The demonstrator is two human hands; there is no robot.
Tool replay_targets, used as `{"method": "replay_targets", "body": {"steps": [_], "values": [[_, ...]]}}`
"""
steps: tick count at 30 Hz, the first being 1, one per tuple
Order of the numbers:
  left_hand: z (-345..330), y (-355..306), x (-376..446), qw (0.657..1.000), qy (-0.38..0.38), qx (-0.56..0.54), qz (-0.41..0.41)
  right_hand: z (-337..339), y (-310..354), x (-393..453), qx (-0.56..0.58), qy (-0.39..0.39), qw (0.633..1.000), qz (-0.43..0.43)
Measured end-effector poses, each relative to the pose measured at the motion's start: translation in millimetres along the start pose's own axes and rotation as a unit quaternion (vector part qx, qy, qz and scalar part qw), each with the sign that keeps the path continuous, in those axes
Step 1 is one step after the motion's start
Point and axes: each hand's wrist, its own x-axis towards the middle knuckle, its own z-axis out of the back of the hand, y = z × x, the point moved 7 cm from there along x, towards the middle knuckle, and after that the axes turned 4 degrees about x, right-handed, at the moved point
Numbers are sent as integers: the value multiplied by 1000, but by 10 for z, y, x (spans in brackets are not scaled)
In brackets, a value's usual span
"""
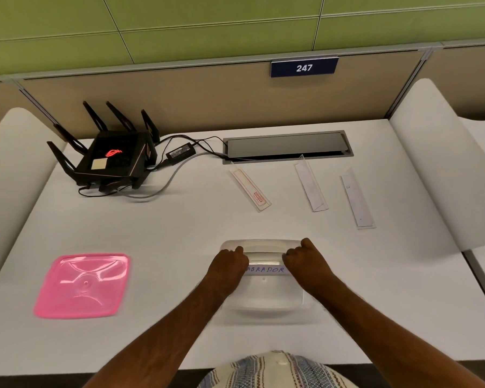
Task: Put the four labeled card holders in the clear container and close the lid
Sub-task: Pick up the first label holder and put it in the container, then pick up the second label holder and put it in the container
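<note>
We are gripping the card holder (pixel 264 270) crosswise between left hand (pixel 230 266) and right hand (pixel 305 260), lowering it into the clear container (pixel 263 301) directly beneath, three holders lying beyond our right hand.

The lid (pixel 81 285) lying on the white desk (pixel 179 225) is glowing bright pink. The container (pixel 263 292) is looking clear, with a white card (pixel 265 270) in it showing blue letters. One card holder (pixel 249 189) is showing thin red lines, and the other two (pixel 310 187) (pixel 357 199) are looking plain white. The router (pixel 109 158) is sitting black with a red mark shining on top and a small yellow square. The sign (pixel 304 67) is showing white numbers on dark blue. The wall (pixel 207 21) is looking green. The person's shirt (pixel 275 372) is showing blue and white stripes.
</note>
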Motion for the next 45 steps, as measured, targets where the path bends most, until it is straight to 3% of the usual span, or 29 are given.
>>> {"method": "replay_targets", "body": {"steps": [7,10,12,17,21,30,45], "values": [[-13,-15,27,1000,-7,-1,12,-39,21,29,50,-30,998,5],[-12,23,65,998,-48,-27,17,-114,2,86,72,-21,997,14],[131,29,64,996,-81,-44,8,-36,-69,120,94,-56,994,5],[615,126,35,943,-273,-185,-37,280,-382,145,248,-207,944,-63],[803,420,161,904,-291,-312,-5,195,-628,325,356,-175,909,-130],[584,1217,826,829,-219,-493,147,22,-794,848,443,-87,872,-188],[399,1739,1799,848,-66,-474,229,-225,-834,1659,495,-14,845,-205]]}}
